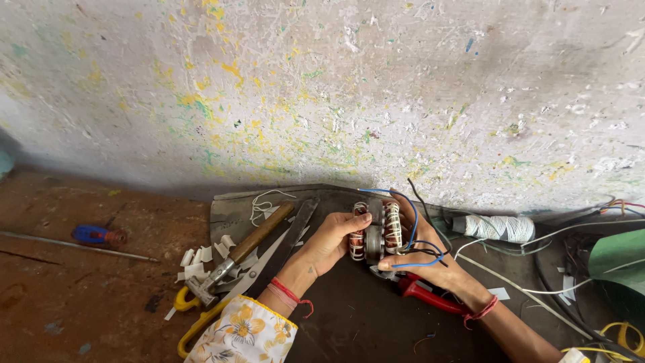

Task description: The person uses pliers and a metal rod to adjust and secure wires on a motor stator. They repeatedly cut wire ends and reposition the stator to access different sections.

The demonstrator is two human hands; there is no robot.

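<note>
Both of my hands hold a small motor stator [374, 232] with copper windings bound in white thread, standing on edge over a dark mat [349, 316]. My left hand [327, 240] grips its left side, thumb on top. My right hand [423, 259] cups its right side, with blue, black and white lead wires [415, 232] looping over the fingers. Red-handled pliers [426, 294] lie under my right wrist.
A wooden-handled hammer [238, 255], yellow-handled scissors [222, 292] and white paper scraps [198, 259] lie left of the hands. A spool of white thread [500, 227] and loose wires sit right. A blue-handled screwdriver [91, 235] rests on the floor. A paint-spattered wall [336, 87] stands behind.
</note>
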